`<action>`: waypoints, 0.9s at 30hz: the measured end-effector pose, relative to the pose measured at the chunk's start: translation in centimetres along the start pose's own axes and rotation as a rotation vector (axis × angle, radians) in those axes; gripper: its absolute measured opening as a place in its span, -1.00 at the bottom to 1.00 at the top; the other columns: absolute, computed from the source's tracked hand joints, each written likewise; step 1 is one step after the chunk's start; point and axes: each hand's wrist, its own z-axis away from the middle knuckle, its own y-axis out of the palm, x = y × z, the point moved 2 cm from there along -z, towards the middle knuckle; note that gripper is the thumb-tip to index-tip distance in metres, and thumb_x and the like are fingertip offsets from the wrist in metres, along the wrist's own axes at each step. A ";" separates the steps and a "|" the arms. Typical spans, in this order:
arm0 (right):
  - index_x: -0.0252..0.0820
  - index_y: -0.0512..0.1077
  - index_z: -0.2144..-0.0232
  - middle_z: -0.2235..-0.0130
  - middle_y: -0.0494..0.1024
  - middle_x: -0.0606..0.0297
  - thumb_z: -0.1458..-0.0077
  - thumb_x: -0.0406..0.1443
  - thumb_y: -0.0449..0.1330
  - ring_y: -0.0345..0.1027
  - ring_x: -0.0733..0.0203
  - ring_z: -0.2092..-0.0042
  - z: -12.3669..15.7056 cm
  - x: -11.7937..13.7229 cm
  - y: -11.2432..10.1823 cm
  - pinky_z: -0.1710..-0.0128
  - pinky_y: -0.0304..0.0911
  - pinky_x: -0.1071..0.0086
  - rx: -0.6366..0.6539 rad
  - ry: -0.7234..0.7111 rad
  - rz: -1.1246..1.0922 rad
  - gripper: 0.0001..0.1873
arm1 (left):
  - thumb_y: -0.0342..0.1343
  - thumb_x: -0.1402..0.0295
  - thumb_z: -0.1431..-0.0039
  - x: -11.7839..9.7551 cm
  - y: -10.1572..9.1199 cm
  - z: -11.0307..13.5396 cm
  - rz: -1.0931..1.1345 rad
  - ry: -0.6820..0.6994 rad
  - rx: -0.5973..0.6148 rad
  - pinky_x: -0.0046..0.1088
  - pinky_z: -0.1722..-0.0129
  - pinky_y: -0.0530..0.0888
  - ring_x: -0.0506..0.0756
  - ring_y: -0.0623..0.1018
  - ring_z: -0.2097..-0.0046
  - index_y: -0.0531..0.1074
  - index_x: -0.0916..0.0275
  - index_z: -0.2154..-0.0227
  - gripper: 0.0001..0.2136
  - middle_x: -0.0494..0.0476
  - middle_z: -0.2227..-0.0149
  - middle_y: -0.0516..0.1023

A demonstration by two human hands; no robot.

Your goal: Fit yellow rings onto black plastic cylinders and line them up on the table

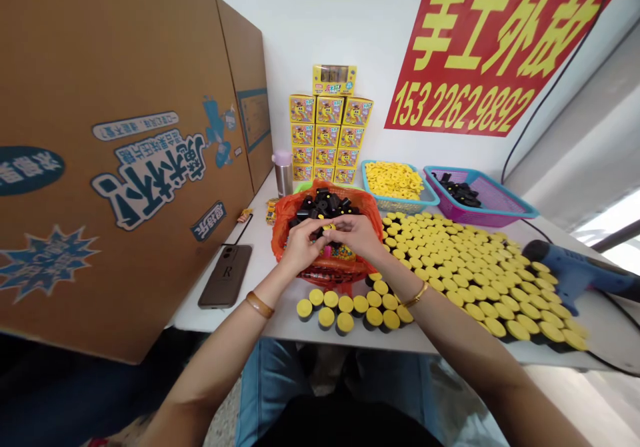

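Note:
My left hand [302,242] and my right hand [356,234] meet above a basket lined with an orange-red plastic bag [367,217]. Their fingertips are closed together around a small black-and-yellow piece [327,228], mostly hidden by the fingers. Behind the hands, a pile of black plastic cups [325,204] fills the back of the basket. Small multicoloured beads or candies [344,254] show below the fingers, with a bit of pink beside them. Nearer me, several black cups with yellow lids [345,314] stand on the white table.
A large array of yellow-lidded cups [450,260] covers the right side, beside a blue heat-gun-like tool [575,270]. Behind are a basket of yellow pieces [395,180], a purple basket [500,204], stacked yellow boxes [327,134] and a tumbler [283,175]. Left: phone [226,277], large carton [125,134].

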 end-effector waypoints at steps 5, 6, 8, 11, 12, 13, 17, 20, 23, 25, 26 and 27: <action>-0.25 0.55 0.39 0.47 0.59 0.26 0.23 -0.06 0.46 0.46 0.23 0.44 0.2 0.3 0.1 0.39 0.42 0.36 0.024 0.088 -0.054 -0.58 | 0.23 0.47 -0.09 -0.5 0.0 0.1 0.060 -0.012 -0.023 -0.46 0.29 0.54 0.04 0.56 0.26 0.55 0.21 0.09 -0.71 0.13 0.25 0.56; -0.25 0.54 0.37 0.47 0.59 0.26 0.21 -0.02 0.45 0.46 0.23 0.45 0.3 0.3 0.1 0.41 0.42 0.37 0.032 0.142 -0.085 -0.54 | 0.24 0.47 -0.08 -0.6 -0.1 0.1 0.082 -0.016 -0.035 -0.45 0.28 0.56 0.04 0.57 0.25 0.54 0.22 0.09 -0.71 0.14 0.23 0.56; -0.26 0.51 0.39 0.50 0.57 0.24 0.13 0.09 0.38 0.45 0.25 0.50 0.6 0.4 0.2 0.47 0.41 0.39 0.083 0.296 -0.147 -0.48 | 0.24 0.46 -0.08 -0.9 -0.1 0.2 0.130 -0.023 -0.059 -0.44 0.26 0.58 0.05 0.59 0.22 0.54 0.22 0.10 -0.71 0.15 0.21 0.57; -0.28 0.46 0.49 0.57 0.51 0.23 0.06 0.17 0.29 0.36 0.30 0.59 1.1 0.6 0.6 0.62 0.31 0.46 0.217 0.481 -0.242 -0.42 | 0.25 0.45 -0.07 -1.5 0.0 0.3 0.192 -0.045 -0.086 -0.37 0.16 0.59 0.08 0.61 0.17 0.54 0.22 0.12 -0.73 0.17 0.16 0.59; -0.27 0.45 0.49 0.58 0.48 0.26 0.05 0.14 0.29 0.32 0.33 0.60 1.2 0.8 0.8 0.65 0.26 0.49 0.242 0.502 -0.288 -0.45 | 0.26 0.45 -0.06 -1.6 0.1 0.3 0.214 -0.060 -0.096 -0.34 0.10 0.58 0.09 0.62 0.14 0.53 0.21 0.11 -0.71 0.17 0.14 0.60; -0.26 0.45 0.48 0.60 0.46 0.31 0.04 0.10 0.30 0.28 0.35 0.61 1.2 1.0 1.1 0.67 0.21 0.51 0.243 0.509 -0.343 -0.50 | 0.28 0.45 -0.04 -1.8 0.2 0.3 0.250 -0.084 -0.109 -0.31 0.04 0.57 0.10 0.62 0.12 0.50 0.20 0.07 -0.66 0.17 0.13 0.60; -0.16 0.37 0.48 0.70 0.26 0.51 0.08 -0.08 0.28 0.01 0.43 0.70 1.3 1.4 2.5 0.74 -0.04 0.54 0.112 0.505 -0.561 -0.71 | 0.34 0.50 0.09 -2.1 1.2 -0.1 0.477 -0.244 -0.185 -0.29 0.02 0.56 0.09 0.63 0.12 0.31 0.20 -0.05 -0.41 0.14 0.18 0.61; -0.14 0.28 0.53 0.75 0.13 0.57 0.14 -0.13 0.26 -0.18 0.46 0.72 1.4 1.3 3.4 0.75 -0.18 0.52 -0.053 0.478 -0.635 -0.74 | 0.36 0.56 0.18 -2.3 1.6 -0.6 0.543 -0.346 -0.158 -0.32 0.04 0.57 0.10 0.63 0.11 0.36 0.26 0.07 -0.46 0.19 0.17 0.61; -0.14 0.31 0.49 0.73 0.15 0.56 0.12 -0.09 0.28 -0.09 0.43 0.71 1.5 1.3 3.3 0.72 -0.06 0.52 -0.027 0.473 -0.625 -0.71 | 0.35 0.57 0.16 -2.5 1.3 -0.9 0.546 -0.335 -0.080 -0.30 0.03 0.56 0.11 0.62 0.11 0.40 0.28 0.04 -0.47 0.20 0.16 0.62; -0.15 0.34 0.47 0.68 0.25 0.50 0.05 0.03 0.26 0.06 0.39 0.67 1.6 1.5 2.7 0.67 0.09 0.50 0.124 0.510 -0.595 -0.61 | 0.32 0.52 0.09 -2.6 0.5 -0.9 0.500 -0.274 -0.071 -0.31 0.05 0.56 0.11 0.62 0.11 0.43 0.27 0.02 -0.51 0.20 0.15 0.61; -0.16 0.36 0.46 0.65 0.31 0.45 0.01 0.12 0.22 0.13 0.37 0.64 1.7 1.6 2.4 0.65 0.16 0.48 0.202 0.528 -0.579 -0.53 | 0.31 0.50 0.04 -2.7 0.1 -0.9 0.450 -0.234 -0.078 -0.33 0.08 0.57 0.10 0.62 0.12 0.46 0.26 0.04 -0.57 0.20 0.13 0.60; -0.17 0.37 0.46 0.61 0.36 0.39 -0.01 0.20 0.17 0.19 0.34 0.61 1.8 1.8 2.0 0.62 0.20 0.45 0.262 0.539 -0.565 -0.45 | 0.28 0.48 0.00 -2.8 -0.2 -0.9 0.385 -0.191 -0.085 -0.35 0.11 0.57 0.10 0.61 0.12 0.50 0.25 0.07 -0.64 0.20 0.12 0.59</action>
